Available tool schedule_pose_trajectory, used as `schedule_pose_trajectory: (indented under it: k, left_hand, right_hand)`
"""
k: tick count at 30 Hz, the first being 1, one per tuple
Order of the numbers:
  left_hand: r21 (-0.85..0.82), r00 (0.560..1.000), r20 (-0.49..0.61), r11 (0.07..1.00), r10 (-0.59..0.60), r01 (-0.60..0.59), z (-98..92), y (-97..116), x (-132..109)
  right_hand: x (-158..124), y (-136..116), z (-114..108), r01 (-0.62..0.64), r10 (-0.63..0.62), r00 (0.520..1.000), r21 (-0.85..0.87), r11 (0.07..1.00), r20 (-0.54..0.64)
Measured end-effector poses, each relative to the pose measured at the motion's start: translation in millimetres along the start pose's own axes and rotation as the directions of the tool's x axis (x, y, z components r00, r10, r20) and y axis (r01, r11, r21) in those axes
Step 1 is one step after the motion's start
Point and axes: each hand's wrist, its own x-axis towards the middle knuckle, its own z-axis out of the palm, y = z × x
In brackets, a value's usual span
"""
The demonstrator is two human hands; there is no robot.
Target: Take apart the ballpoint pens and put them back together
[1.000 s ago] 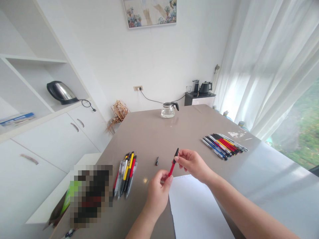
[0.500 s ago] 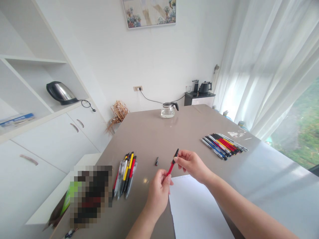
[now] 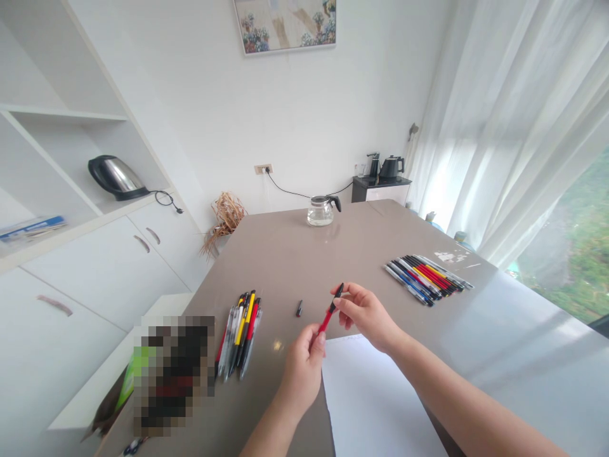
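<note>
A red pen with a black grip [image 3: 330, 311] is held between both hands above the top edge of a white paper sheet [image 3: 375, 393]. My left hand [image 3: 307, 358] pinches its red lower end. The fingers of my right hand [image 3: 359, 311] close on the black upper part. A small black cap [image 3: 299, 308] lies on the table just left of the hands. To the left rests a loose bunch of pens [image 3: 240, 333] in red, yellow, black and clear. At the right, several pens [image 3: 425, 278] lie side by side in a row.
A glass pot [image 3: 320, 211] stands near the far edge of the brown table [image 3: 280, 254]. A pixelated dark object [image 3: 176, 374] is at the near left. White scraps [image 3: 451, 256] lie beyond the right pens. A steel kettle [image 3: 118, 178] sits on the left shelf.
Both hands have shifted very slightly, and the red pen has tilted a little more to the right between them. The other objects have not moved.
</note>
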Motion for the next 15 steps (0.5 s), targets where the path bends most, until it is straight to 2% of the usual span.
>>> schedule_pose_trajectory:
  k: [7,15]
  left_hand:
    - [-0.002,1.000,0.007,1.000,0.014,-0.014,-0.4,1,1]
    - [-0.038,0.999,0.000,0.999,0.036,-0.036,-1.9,6,0]
  right_hand:
    - [1,-5,-1,0.032,-0.031,0.999,0.047,0.998,-0.017]
    - [9,0,-11,0.057,-0.047,0.990,0.075,0.995,-0.135]
